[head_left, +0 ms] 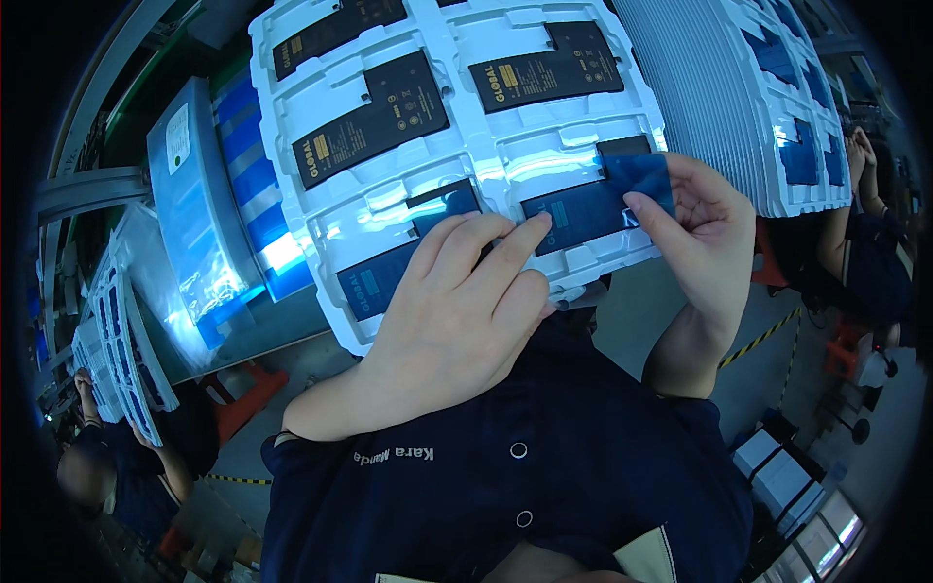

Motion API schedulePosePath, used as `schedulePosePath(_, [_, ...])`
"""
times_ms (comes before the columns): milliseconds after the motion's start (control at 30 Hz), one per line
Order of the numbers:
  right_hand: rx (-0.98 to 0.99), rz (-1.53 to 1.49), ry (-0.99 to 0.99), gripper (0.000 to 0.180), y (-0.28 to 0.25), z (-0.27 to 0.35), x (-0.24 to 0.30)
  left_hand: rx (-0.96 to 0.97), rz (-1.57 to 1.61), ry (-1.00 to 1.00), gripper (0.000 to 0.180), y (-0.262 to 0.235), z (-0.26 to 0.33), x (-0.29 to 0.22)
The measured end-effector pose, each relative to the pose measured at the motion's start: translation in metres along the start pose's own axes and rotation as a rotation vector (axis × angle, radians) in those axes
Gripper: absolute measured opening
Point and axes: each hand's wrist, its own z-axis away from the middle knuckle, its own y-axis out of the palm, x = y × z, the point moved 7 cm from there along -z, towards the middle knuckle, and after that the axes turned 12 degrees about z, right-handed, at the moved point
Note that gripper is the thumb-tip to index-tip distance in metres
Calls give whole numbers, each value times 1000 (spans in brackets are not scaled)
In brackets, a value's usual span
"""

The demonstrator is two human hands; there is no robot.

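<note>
A white plastic tray [335,219] holds several flat black battery packs, among them a bare battery pack [374,121] in a farther row. In the nearest row, two packs look blue under clear film. My right hand [702,228] pinches a piece of blue film [637,185] between thumb and fingers at the right end of the front right battery pack [569,219]. My left hand [476,301] lies over the tray's near edge, its forefinger stretched onto that pack's left end. Its other fingers partly hide the front left battery pack [374,282].
A tall stack of white trays [695,97] stands at the right, with packs in the top one. Left of my tray lie a clear-wrapped blue package [199,223] and blue striped sheets [255,185]. Another person [146,476] handles trays at far left; someone's arms [855,185] show at far right.
</note>
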Motion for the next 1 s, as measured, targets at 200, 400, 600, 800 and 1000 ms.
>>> schedulePosePath(200, [-261, 477, -213, 65, -7, 11, 41, -3, 99, 20, 20, -7, 1, -1])
schedulePosePath(400, [295, -83, -245, 42, 27, 24, 48, -321, 776, -110, 20, -30, 33, 18])
schedulePosePath(600, [191, 8, -368, 18, 42, 23, 76, -129, 1035, -391, 105, -40, 44, 26])
schedulePosePath(800, [-148, 468, -957, 28, 63, 38, 126, -252, 1110, -630, 92, -63, 51, 35])
schedulePosePath(1000, [121, 195, -799, 72, 79, 25, 124, -546, 1142, -429, 46, -85, 68, 40])
